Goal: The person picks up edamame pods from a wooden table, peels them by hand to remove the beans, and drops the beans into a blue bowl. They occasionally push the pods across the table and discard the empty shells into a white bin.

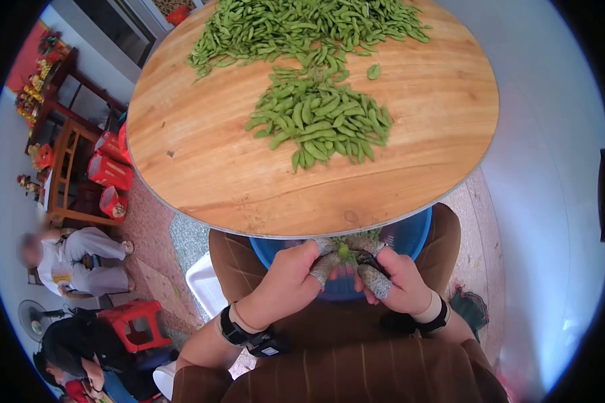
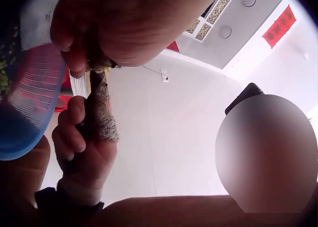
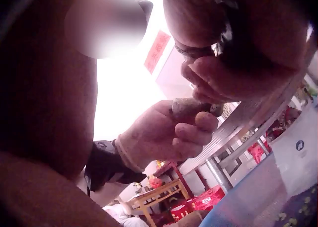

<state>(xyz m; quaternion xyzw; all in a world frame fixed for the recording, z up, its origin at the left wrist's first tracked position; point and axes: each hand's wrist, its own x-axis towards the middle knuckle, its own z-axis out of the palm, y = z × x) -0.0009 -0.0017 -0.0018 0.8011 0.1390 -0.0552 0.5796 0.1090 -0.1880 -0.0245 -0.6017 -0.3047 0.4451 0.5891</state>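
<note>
Both hands meet over a blue basin (image 1: 420, 235) at the near edge of the round wooden table. Grey sleeves cover the thumb and a finger of each. The left hand (image 1: 286, 282) pinches a small green piece (image 1: 345, 254) between its covered tips. Against it, the right hand (image 1: 403, 279) has its covered thumb and finger curled round something dark that is mostly hidden. In the left wrist view the right hand (image 2: 87, 152) shows its other fingers curled. The right wrist view shows the left hand (image 3: 166, 132) with curled fingers; what it pinches is hidden there.
On the wooden table (image 1: 202, 154) lie a small pile of green pods (image 1: 323, 124) and a larger pile (image 1: 302, 27) behind it. To the left are a white container (image 1: 205, 285), a red stool (image 1: 133, 324), a fan (image 1: 33, 319) and two other people. A dark green net bag (image 1: 469, 309) lies right.
</note>
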